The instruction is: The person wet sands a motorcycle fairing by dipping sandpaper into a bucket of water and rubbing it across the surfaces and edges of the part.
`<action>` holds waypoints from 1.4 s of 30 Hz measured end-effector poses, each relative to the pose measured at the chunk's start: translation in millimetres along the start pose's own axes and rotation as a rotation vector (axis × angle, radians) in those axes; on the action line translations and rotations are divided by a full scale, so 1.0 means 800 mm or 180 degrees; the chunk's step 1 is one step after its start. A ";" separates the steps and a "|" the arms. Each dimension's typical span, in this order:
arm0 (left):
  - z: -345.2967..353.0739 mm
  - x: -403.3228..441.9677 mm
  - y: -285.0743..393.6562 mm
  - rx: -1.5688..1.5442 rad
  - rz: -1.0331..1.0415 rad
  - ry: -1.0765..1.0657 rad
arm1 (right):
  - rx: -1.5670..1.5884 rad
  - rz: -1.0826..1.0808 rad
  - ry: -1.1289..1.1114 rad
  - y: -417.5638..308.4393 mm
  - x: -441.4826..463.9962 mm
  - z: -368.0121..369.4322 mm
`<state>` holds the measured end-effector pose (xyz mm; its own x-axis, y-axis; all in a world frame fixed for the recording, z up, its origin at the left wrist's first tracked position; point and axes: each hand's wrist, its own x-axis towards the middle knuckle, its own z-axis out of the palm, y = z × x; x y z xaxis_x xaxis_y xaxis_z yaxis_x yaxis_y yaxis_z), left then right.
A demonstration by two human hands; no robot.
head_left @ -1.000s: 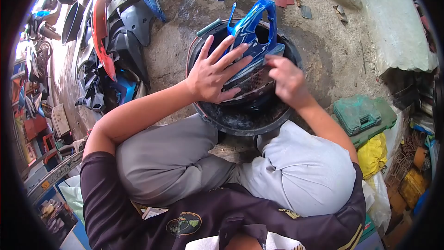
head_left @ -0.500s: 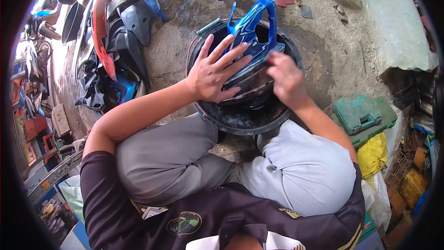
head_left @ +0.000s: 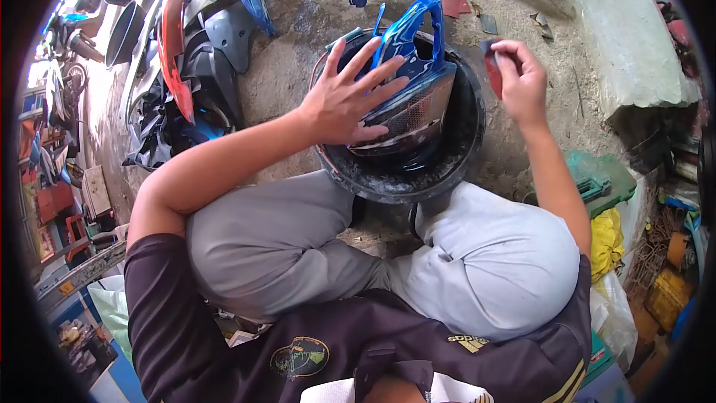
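Observation:
A glossy blue motorcycle fairing panel (head_left: 426,75) with white streaks and a mesh section stands tilted in a round black tub (head_left: 479,123) in front of my knees. My left hand (head_left: 343,101) lies against the panel's left side, fingers spread wide. Off to the right, beyond the tub's rim, my right hand (head_left: 524,82) is raised and pinches a small folded piece of dark red sandpaper (head_left: 493,75). The inside of the tub below the panel is partly hidden.
Red sheet scraps (head_left: 453,3) and a grey piece (head_left: 488,24) lie on the concrete floor ahead. Several fairings, one of them red (head_left: 173,52), are piled on the left. A green tool case (head_left: 593,179) and a yellow bag (head_left: 608,239) are on the right.
My right hand has moved away from the panel to the right, out past the tub's rim, and the sandpaper now shows in it. My left hand has stayed on the panel.

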<state>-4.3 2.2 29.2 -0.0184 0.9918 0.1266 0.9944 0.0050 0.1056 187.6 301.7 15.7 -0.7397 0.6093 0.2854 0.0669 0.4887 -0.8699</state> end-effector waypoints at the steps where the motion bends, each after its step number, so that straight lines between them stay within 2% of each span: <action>1: -0.005 0.004 -0.006 0.0076 0.0094 0.0030 | 0.0119 0.0120 -0.0113 -0.011 0.007 -0.008; 3: -0.019 0.011 -0.014 0.0221 0.0239 0.0049 | 0.0363 0.0356 -0.0367 -0.045 0.022 -0.025; 6: -0.050 0.032 -0.025 0.0449 0.0420 0.0015 | 0.0113 0.0359 -0.0908 -0.095 0.039 -0.048; 9: -0.072 0.047 -0.026 0.0764 0.0104 -0.0292 | -0.0001 0.0276 -0.1238 -0.128 0.055 -0.063; 11: -0.084 0.053 -0.018 0.0914 -0.0096 -0.0221 | 0.0066 0.0215 -0.1385 -0.151 0.063 -0.069; 12: -0.088 0.056 -0.013 0.1005 -0.0220 -0.0259 | 0.0222 -0.0132 -0.1305 -0.162 0.060 -0.066; 13: -0.093 0.058 -0.006 0.1091 -0.0345 -0.0298 | 0.0237 0.0012 -0.1379 -0.181 0.058 -0.067; 14: -0.085 0.058 -0.007 0.1209 -0.0525 0.0025 | 0.0251 0.0156 -0.1450 -0.206 0.057 -0.072; 15: -0.079 0.058 -0.010 0.1159 -0.0641 -0.0050 | 0.0258 0.0300 -0.1514 -0.221 0.055 -0.076; 17: -0.079 0.059 -0.012 0.1050 -0.0876 -0.0186 | 0.0105 -0.0057 -0.1562 -0.228 0.054 -0.082; 19: -0.082 0.054 -0.012 0.1160 -0.0748 -0.0274 | -0.0329 -0.0506 -0.1586 -0.241 0.056 -0.092; 21: -0.085 0.052 -0.010 0.1158 -0.0630 -0.0370 | -0.0470 -0.0674 -0.1476 -0.256 0.059 -0.101; 25: -0.094 0.060 -0.014 0.0919 -0.0787 -0.0768 | -0.0667 -0.0477 -0.1509 -0.272 0.058 -0.106; 26: -0.099 0.065 -0.012 0.0726 -0.0910 -0.0919 | -0.0798 -0.0721 -0.1324 -0.263 0.055 -0.099; 27: -0.103 0.068 -0.009 0.0543 -0.1043 -0.1074 | -0.0881 -0.0277 -0.1477 -0.269 0.051 -0.096; 29: -0.095 0.074 0.001 0.0345 -0.1126 -0.0874 | -0.1018 0.0604 -0.1766 -0.285 0.041 -0.085; 31: -0.080 0.075 0.011 0.0261 -0.1019 -0.0541 | -0.0724 0.0764 -0.1614 -0.248 0.049 -0.077; 32: -0.065 0.074 0.011 0.0519 -0.0772 0.0028 | -0.0467 0.0949 -0.1418 -0.237 0.047 -0.073; 35: -0.053 0.080 0.011 0.0695 -0.0762 -0.0183 | 0.0269 0.1569 -0.1020 -0.194 0.023 -0.061; 37: -0.051 0.086 0.017 0.0730 -0.1058 -0.0359 | 0.0753 0.1995 -0.0818 -0.166 0.001 -0.042; 38: -0.045 0.088 0.019 0.0679 -0.1193 -0.0389 | 0.0459 0.2045 -0.0926 -0.157 -0.009 -0.031; 42: -0.048 0.098 0.036 0.0549 -0.1395 -0.0441 | 0.0328 0.1988 -0.1161 -0.133 -0.021 -0.022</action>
<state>19.0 75.4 79.7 -0.4368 0.8992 -0.0268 0.8990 0.4354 -0.0468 205.0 250.5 110.8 -0.7614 0.4997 -0.4129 0.4992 0.0457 -0.8653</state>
